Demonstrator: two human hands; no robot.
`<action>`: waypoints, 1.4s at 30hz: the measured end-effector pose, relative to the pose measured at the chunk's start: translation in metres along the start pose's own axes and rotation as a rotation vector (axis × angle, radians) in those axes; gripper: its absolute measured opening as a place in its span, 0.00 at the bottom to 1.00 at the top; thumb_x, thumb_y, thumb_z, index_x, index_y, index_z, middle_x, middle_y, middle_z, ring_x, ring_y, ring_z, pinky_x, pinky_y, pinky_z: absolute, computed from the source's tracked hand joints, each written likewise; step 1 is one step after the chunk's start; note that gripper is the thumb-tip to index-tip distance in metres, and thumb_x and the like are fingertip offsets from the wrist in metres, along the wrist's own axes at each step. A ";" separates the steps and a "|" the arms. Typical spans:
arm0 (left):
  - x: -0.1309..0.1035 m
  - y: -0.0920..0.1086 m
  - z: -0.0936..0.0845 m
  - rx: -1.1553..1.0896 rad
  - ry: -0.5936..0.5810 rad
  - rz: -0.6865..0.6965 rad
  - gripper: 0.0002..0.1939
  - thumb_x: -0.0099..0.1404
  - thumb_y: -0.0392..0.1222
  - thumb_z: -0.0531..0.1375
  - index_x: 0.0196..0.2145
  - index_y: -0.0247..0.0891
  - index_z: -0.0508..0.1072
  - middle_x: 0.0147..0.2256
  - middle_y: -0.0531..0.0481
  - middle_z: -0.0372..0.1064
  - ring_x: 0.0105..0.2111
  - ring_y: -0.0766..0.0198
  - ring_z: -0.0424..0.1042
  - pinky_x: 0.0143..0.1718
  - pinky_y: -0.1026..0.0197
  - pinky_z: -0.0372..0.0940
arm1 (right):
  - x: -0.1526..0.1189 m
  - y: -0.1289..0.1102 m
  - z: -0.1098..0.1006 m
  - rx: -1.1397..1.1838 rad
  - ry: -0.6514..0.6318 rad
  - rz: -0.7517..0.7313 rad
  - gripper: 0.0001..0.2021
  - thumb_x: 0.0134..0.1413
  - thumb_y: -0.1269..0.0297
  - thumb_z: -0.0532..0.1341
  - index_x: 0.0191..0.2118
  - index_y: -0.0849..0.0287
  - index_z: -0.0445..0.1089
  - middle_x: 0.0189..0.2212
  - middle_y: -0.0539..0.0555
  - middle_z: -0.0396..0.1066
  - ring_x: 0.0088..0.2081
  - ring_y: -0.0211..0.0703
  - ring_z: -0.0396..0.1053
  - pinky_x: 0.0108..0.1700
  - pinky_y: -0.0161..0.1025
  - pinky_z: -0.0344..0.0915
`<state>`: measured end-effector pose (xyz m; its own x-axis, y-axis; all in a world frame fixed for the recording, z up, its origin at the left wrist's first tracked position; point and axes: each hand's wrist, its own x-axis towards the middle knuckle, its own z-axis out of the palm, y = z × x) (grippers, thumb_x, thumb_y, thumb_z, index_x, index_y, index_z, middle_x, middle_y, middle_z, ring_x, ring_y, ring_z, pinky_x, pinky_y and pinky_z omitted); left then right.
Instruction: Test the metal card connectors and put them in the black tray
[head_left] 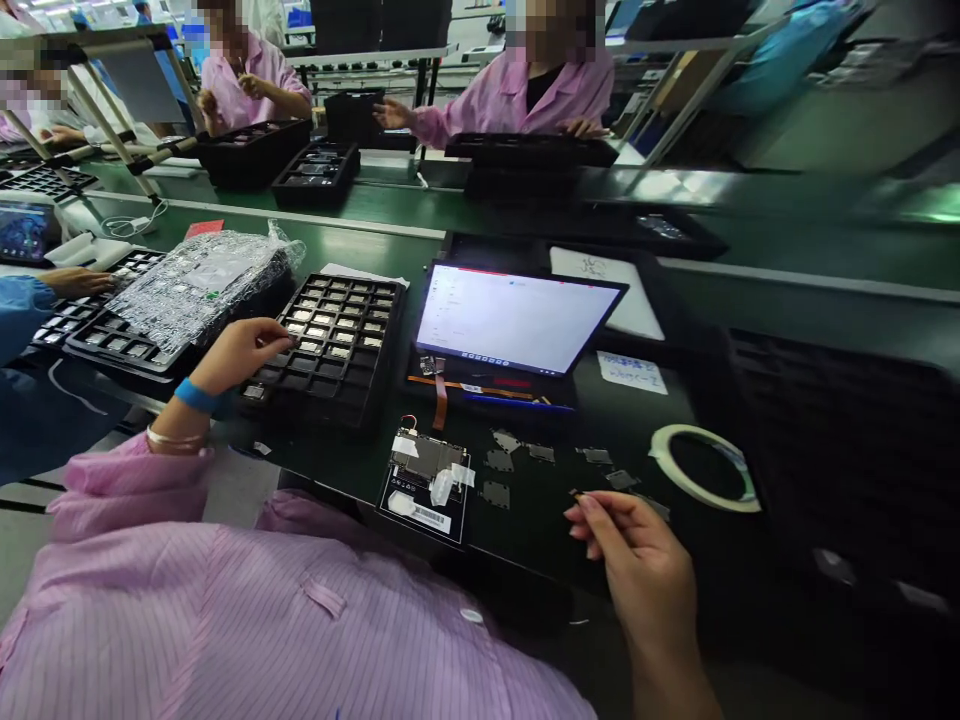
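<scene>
My left hand, wearing a blue wristband, is over the left side of a black compartment tray. Its thumb and fingers are pinched together; what is between them is too small to make out. Small silvery modules fill several rows of the tray. Low over the table at the right, my right hand pinches a small dark piece at its fingertips. Thin dark grey plates lie scattered left of it. Beside them a circuit board, with white tape pieces, rests on a black labelled card.
A lit display screen leans behind the boards, with an orange flex cable in front. A tape roll lies at right. Bubble-wrapped stock stands left, near a co-worker's hand. More co-workers sit across the green bench.
</scene>
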<state>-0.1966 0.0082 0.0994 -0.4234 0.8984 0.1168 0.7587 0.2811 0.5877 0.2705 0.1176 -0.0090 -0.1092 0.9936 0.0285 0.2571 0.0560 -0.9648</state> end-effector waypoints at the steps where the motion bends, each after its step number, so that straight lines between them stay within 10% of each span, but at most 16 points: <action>1: -0.011 0.017 0.010 -0.241 -0.025 -0.032 0.17 0.61 0.54 0.61 0.37 0.36 0.73 0.35 0.46 0.76 0.37 0.57 0.74 0.39 0.60 0.67 | -0.001 -0.003 0.003 0.027 0.003 -0.001 0.13 0.52 0.52 0.66 0.34 0.57 0.72 0.27 0.54 0.73 0.25 0.39 0.68 0.21 0.32 0.63; 7: -0.071 0.110 0.081 -1.033 -0.530 -0.171 0.15 0.58 0.48 0.68 0.35 0.36 0.69 0.30 0.49 0.76 0.23 0.65 0.75 0.20 0.69 0.63 | -0.022 -0.057 0.031 0.150 -0.175 -0.036 0.09 0.53 0.57 0.65 0.34 0.58 0.70 0.24 0.50 0.72 0.22 0.36 0.67 0.18 0.29 0.63; 14: -0.091 0.137 0.124 -1.204 -0.594 -0.208 0.12 0.57 0.45 0.69 0.36 0.35 0.79 0.23 0.53 0.72 0.20 0.71 0.69 0.20 0.70 0.64 | -0.049 -0.100 0.045 0.244 -0.414 0.039 0.10 0.56 0.57 0.62 0.29 0.57 0.66 0.21 0.48 0.70 0.19 0.33 0.64 0.17 0.28 0.60; 26: -0.106 0.144 0.132 -1.249 -0.522 -0.361 0.15 0.51 0.40 0.73 0.38 0.39 0.81 0.46 0.46 0.77 0.39 0.64 0.78 0.39 0.67 0.72 | -0.059 -0.097 0.044 0.195 -0.377 0.007 0.09 0.57 0.61 0.60 0.28 0.57 0.65 0.20 0.48 0.70 0.18 0.32 0.63 0.17 0.29 0.58; 42: -0.120 0.150 0.134 -1.196 -0.493 -0.341 0.13 0.54 0.44 0.72 0.34 0.35 0.77 0.27 0.52 0.78 0.29 0.67 0.78 0.35 0.67 0.74 | -0.063 -0.100 0.043 0.173 -0.436 0.039 0.08 0.55 0.64 0.60 0.27 0.57 0.64 0.20 0.47 0.70 0.17 0.31 0.63 0.16 0.28 0.56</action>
<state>0.0343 -0.0118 0.0670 -0.0899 0.9413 -0.3255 -0.3529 0.2755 0.8942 0.2107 0.0455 0.0742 -0.5055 0.8585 -0.0858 0.1091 -0.0350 -0.9934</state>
